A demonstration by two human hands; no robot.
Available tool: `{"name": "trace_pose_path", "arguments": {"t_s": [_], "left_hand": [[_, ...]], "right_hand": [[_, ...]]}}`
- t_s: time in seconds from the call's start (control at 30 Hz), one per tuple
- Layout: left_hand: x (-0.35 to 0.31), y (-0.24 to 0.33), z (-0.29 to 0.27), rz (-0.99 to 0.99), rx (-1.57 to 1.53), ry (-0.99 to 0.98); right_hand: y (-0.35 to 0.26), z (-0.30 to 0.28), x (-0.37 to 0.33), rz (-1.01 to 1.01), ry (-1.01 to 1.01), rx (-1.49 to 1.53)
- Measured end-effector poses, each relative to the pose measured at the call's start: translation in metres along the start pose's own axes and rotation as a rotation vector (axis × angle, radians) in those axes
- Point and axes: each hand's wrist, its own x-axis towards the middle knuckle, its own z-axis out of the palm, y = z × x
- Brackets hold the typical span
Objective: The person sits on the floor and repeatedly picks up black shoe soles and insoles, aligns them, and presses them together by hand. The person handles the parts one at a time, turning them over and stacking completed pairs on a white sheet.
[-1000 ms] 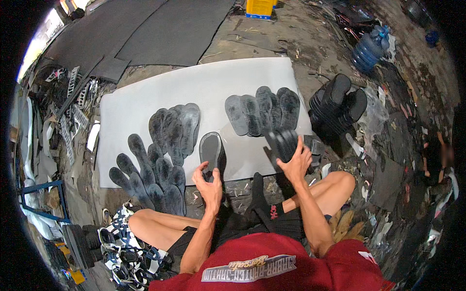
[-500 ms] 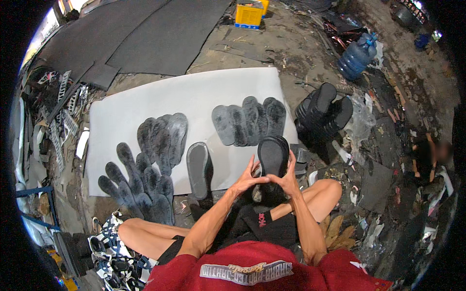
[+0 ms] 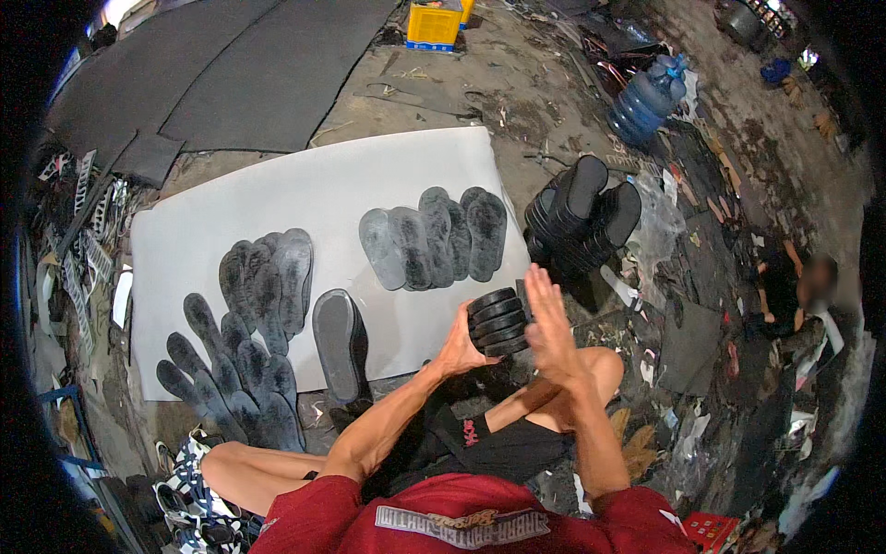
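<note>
My left hand (image 3: 459, 342) grips a stack of thick black shoe soles (image 3: 496, 323) from its left side. The stack is tilted, so its layered edges show. Beside its right side my right hand (image 3: 551, 328) is held flat with the fingers stretched out; whether it touches the stack I cannot tell. Left of my hands another stack of black soles (image 3: 339, 337) stands at the near edge of a white sheet (image 3: 323, 198). Thin dark grey insole shapes lie overlapping on the sheet in a right group (image 3: 434, 238), a left group (image 3: 268, 282) and a nearer left group (image 3: 231, 379).
Tall stacks of black soles (image 3: 581, 217) stand just right of the sheet. Farther off are a blue water jug (image 3: 646, 103), a yellow container (image 3: 434, 25) and large dark sheets (image 3: 249, 78). Scraps litter both sides. White-and-black strapped footwear (image 3: 189, 503) lies at lower left.
The sole stack has tipped from showing its top face to showing its layered edges. My right hand has straightened flat beside it. The whole view has shifted.
</note>
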Motion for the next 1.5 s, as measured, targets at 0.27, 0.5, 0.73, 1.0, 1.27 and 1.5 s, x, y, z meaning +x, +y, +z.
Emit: {"name": "trace_pose_path", "arguments": {"t_s": [0.27,0.5,0.73,1.0,1.27,1.5], "left_hand": [[0.01,-0.03,-0.014,0.096,0.249,-0.068],[0.002,0.013,0.0,-0.143,0.553,0.12],[0.018,-0.003,0.002,-0.309,1.014,0.049],[0.002,-0.022,-0.003,-0.243,1.194,-0.111],[0.009,-0.033,0.005,-0.197,1.177,-0.072],[0.028,0.0,-0.002,-0.378,0.904,0.121]], "right_hand": [[0.031,0.076,0.012,0.099,-0.053,-0.057],[0.044,0.018,0.001,0.339,0.224,0.281],[0.073,0.04,-0.059,0.726,0.304,0.483],[0.084,0.117,-0.013,0.403,0.105,-0.005],[0.125,0.165,0.01,0.356,-0.177,-0.178],[0.128,0.143,-0.052,0.838,0.42,0.651]]}}
